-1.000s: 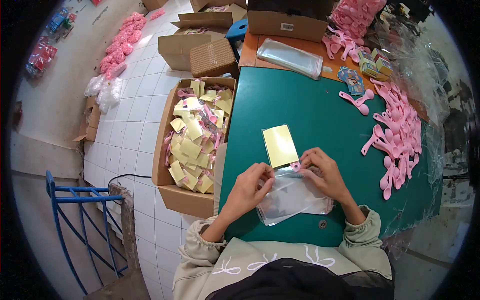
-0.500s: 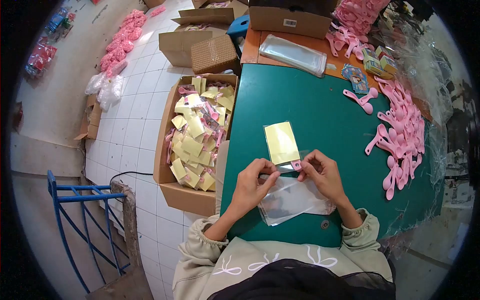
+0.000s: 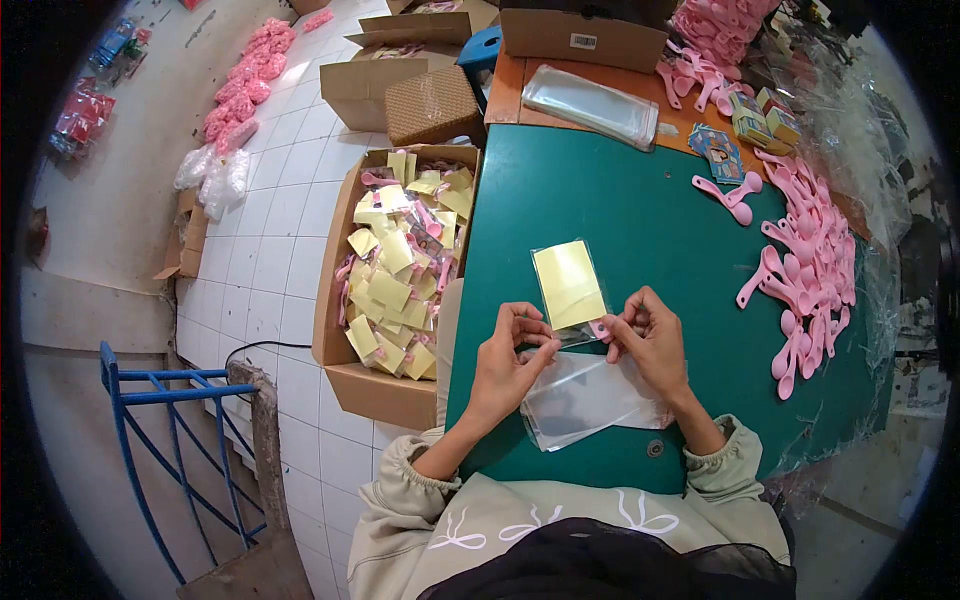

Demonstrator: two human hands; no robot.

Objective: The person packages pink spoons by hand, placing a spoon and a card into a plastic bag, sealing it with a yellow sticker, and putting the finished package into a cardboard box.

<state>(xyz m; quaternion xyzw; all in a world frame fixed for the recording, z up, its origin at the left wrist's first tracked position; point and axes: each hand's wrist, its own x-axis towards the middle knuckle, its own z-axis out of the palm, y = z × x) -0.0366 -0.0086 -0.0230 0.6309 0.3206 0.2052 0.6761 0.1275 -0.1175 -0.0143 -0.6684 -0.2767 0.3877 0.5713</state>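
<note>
A clear plastic bag [image 3: 572,345] holds a yellow card [image 3: 569,284]. A bit of a pink measuring spoon [image 3: 600,329] shows at the bag's lower right, mostly hidden behind the card and fingers. My left hand [image 3: 513,365] pinches the bag's lower left edge between thumb and fingers. On the other side, my right hand [image 3: 645,342] closes on the lower right corner by the spoon. Beneath both hands, a loose stack of clear bags [image 3: 580,405] lies on the green tabletop [image 3: 610,200].
Pink spoons [image 3: 800,270] are heaped along the table's right side. Small picture cards [image 3: 718,150] and a bundle of clear bags [image 3: 590,107] lie at the back. Left of the table, a cardboard box [image 3: 345,375] holds many packed bags. A blue metal frame [image 3: 175,395] stands farther left.
The view has shifted slightly. My right hand has risen a little at the bag's corner, and the wrapped yellow card has moved slightly right. My left hand keeps its pinch.
</note>
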